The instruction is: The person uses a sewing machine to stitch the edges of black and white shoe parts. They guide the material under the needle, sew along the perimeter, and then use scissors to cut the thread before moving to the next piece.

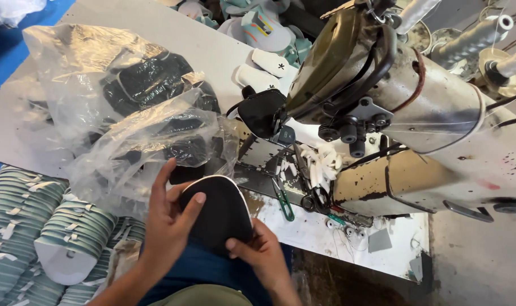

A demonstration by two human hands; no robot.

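Black fabric piece (221, 212), rounded at the top and edged with a thin white border, sits low in the middle of the view, held between both hands just in front of the near edge of the desk (173, 39). The left hand (170, 221) grips its left side, thumb lying across the dark face and fingers curled up behind the rim; the right hand (261, 252) pinches its lower right edge, thumb on top and fingers underneath. Below the piece shows blue cloth (204, 269) at the person's lap. Just beyond the left hand's fingertips lies a clear plastic bag (150, 141) stuffed with more black pieces, and a second, larger plastic bag (94, 73) of the same lies behind it on the grey desk. To the right stands a worn, cream-coloured sewing machine (433, 113), its olive-green head tilted toward the person, with black knobs on its face. Green-handled snips (283, 201) lie on the machine bed near the right side of the fabric piece, beside a small heap of white scraps (320, 164). At the left edge, stacks of teal-and-white striped cut pieces (20, 204) are piled below the desk. Thread cones (473, 37) stand at the upper right, and pale shaped pieces (266, 28) lie at the far side of the desk.
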